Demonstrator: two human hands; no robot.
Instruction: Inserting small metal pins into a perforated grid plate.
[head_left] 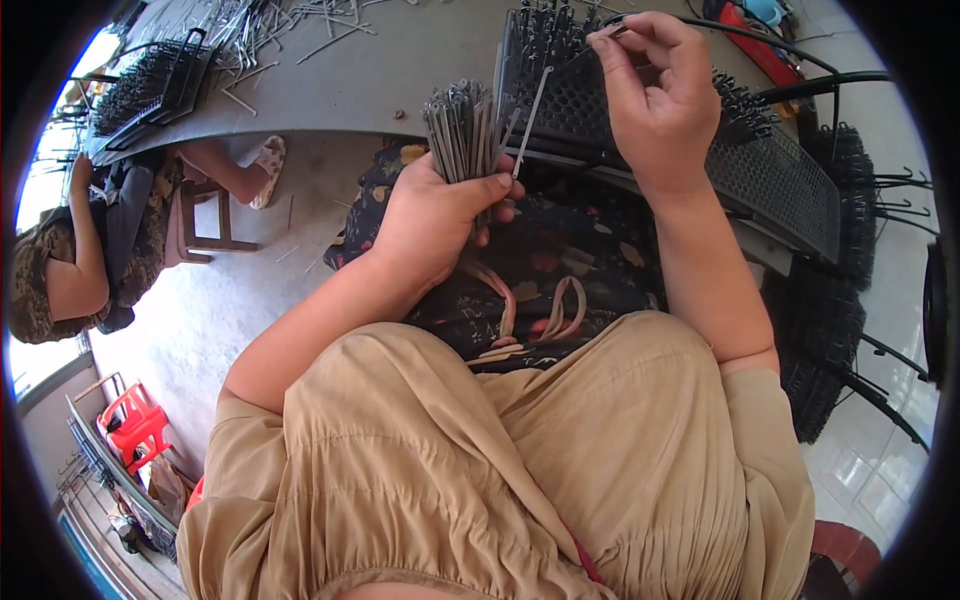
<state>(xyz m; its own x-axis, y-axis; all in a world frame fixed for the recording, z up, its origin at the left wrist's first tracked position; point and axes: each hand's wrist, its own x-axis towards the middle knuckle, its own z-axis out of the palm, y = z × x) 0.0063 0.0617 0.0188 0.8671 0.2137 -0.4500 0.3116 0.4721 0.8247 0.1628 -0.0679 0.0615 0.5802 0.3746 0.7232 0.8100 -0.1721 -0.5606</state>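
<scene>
My left hand (425, 215) is closed around a thick bundle of thin grey metal strips (463, 130), which stands nearly upright in front of me. One separate metal strip (533, 120) leans out to the right from beside the left thumb. My right hand (665, 110) is raised at the upper right, thumb and forefinger pinched on the end of a small thin metal piece (614, 32). Just below and behind it is a dark perforated metal rack (775, 190), with rows of dark upright metal pieces (545, 50) along it. The far end of the pinched piece is hard to make out.
Loose metal strips (290, 25) lie scattered on the grey table (385, 70). A similar filled rack (150, 85) stands at the far left, beside a seated person (130, 230). Dark racks with hooks (850, 210) crowd the right. A dark flowered cloth (570, 250) covers my lap.
</scene>
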